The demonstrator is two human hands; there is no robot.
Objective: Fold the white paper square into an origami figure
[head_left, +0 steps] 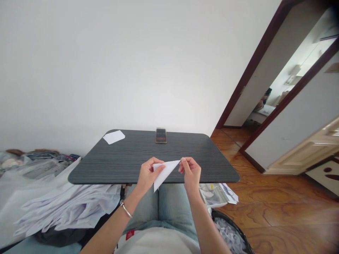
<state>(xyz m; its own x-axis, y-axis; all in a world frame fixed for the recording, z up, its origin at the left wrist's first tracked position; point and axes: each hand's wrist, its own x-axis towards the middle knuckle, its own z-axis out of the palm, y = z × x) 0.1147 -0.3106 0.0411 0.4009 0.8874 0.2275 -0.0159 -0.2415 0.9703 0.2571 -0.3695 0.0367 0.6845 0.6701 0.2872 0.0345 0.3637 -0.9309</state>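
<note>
Between my hands is a sheet of white paper (pixel 164 173), folded into a triangle and held just above the table's front edge. My left hand (pixel 148 175) is closed on the paper's left side, thumb on top. At the paper's right tip, my right hand (pixel 191 171) pinches the corner between thumb and fingers. The dark wood-grain table (pixel 127 151) lies beneath and beyond both hands. A few loose sheets of white paper (pixel 114 137) rest at its far left corner.
A phone-like dark device (pixel 161 135) stands at the table's back edge by the wall. White fabric (pixel 71 208) is piled at the left. On the right are a clear box (pixel 213 195) and a black bin of paper scraps (pixel 230 234). A person (pixel 262 100) shows through the doorway.
</note>
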